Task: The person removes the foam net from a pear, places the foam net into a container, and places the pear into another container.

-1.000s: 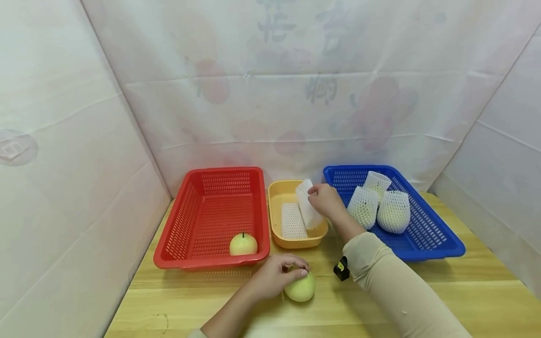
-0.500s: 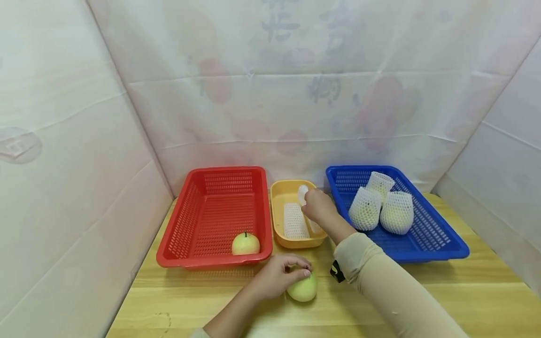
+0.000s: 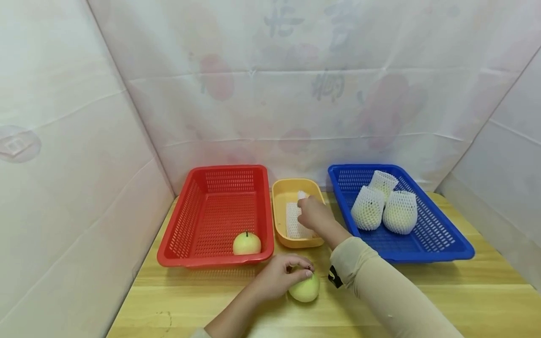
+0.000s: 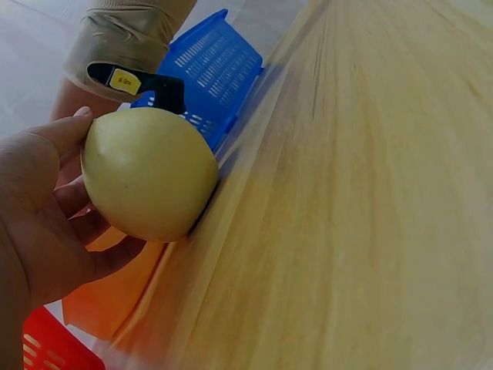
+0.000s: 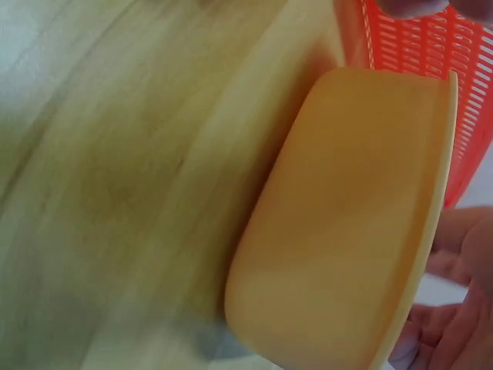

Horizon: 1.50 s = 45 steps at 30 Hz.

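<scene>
A pale yellow-green pear sits on the table at the front. My left hand grips it from the left, thumb and index finger near the stem; in the left wrist view the fingers curve along the side of the pear. Over the yellow tray, my right hand holds a white foam net sleeve, mostly hidden behind the fingers. A second flat foam net lies beside it in the tray. In the right wrist view, the wall of the tray covers part of the right hand.
To the left stands a red basket with another pear in its front corner. A blue basket on the right holds three net-wrapped pears. White cloth walls enclose the wooden table behind and at the sides.
My right hand has lowered into the yellow tray and shifted slightly left, bringing the raised foam net down with it. My left hand stays on the pear.
</scene>
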Available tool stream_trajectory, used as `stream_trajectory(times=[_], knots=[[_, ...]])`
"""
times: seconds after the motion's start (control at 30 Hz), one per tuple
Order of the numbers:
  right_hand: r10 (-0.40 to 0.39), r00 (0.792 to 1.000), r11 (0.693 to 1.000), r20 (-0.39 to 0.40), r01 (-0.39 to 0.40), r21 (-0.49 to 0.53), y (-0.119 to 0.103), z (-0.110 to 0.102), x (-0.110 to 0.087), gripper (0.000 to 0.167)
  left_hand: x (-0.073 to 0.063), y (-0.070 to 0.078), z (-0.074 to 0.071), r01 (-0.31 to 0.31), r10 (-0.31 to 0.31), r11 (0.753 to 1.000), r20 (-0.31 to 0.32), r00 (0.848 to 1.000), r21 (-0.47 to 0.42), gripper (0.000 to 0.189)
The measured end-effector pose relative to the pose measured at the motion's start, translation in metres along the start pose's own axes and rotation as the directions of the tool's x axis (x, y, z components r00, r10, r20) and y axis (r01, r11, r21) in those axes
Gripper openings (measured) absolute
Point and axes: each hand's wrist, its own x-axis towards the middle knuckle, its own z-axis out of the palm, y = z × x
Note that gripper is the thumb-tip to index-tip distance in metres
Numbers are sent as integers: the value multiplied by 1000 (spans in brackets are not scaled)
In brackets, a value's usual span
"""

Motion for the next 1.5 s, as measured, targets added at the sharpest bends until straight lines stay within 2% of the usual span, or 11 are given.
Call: stream_trajectory(times=[0.1,0.23,0.37,0.5,0.63,0.73,0.9,1.03,1.17,1.3,1.5], knots=[[6,1000,998,9,-7,57,1,3,-1,58,0,0,1,-1,1,1000,3,1000,1,23],[-11,999,994,-38,15,104,2,4,0,51,1,0,1,-4,4,1000,5,1000,-2,22],[-100,995,994,-15,101,42,6,8,-1,41,1,1,0,-5,5,1000,6,1000,0,23],[-148,987,988,55,150,-40,11,15,-3,45,1,1,1,4,-4,1000,11,1000,-2,25],[-122,988,989,91,129,-76,15,22,-4,43,1,1,3,13,-13,1000,13,1000,-11,24],[-97,990,993,97,103,-57,18,25,-2,44,1,1,4,14,-14,1000,12,1000,-13,24],[-85,993,996,80,88,-33,22,28,-1,45,2,2,5,7,-7,1000,10,1000,-12,23],[-84,994,994,74,89,-58,24,30,-1,42,2,1,6,5,-5,1000,6,1000,-15,23],[-45,997,998,67,48,-47,23,28,-4,43,2,-1,7,7,-7,1000,1,1000,-16,24],[-23,999,1000,27,23,-14,20,22,-10,46,1,-2,6,14,-14,1000,-8,1000,-9,25],[-48,996,997,-70,51,49,20,18,-19,45,0,-5,4,13,-13,1000,-17,1000,-7,25]])
